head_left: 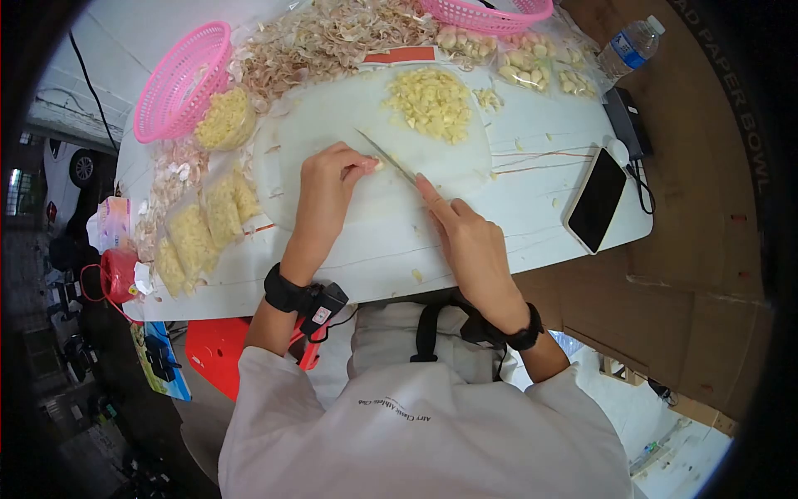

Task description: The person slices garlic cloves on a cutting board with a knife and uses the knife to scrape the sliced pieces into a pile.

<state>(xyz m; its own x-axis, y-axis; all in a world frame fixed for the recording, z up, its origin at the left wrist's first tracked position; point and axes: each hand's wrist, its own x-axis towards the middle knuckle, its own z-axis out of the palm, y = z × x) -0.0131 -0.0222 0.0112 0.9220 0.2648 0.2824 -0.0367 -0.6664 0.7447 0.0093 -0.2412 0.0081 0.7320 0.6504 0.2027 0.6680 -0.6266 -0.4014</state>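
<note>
My right hand (470,241) is closed round the handle of a knife (386,156), its index finger stretched along the top. The blade slants up and to the left over a white cutting board (324,108). Pinched in the fingertips of my left hand (332,187) is a small pale garlic clove (379,164), close beside the blade. A heap of chopped garlic (430,104) lies on the board's far right part, with a few loose pieces (488,100) at its right edge.
Garlic skins (324,41) pile up behind the board. Pink baskets (184,83) stand at the back. Bags of chopped garlic (193,237) lie at the left, bags of whole cloves (525,71) at the back right. A phone (597,200) and a water bottle (630,50) are on the right.
</note>
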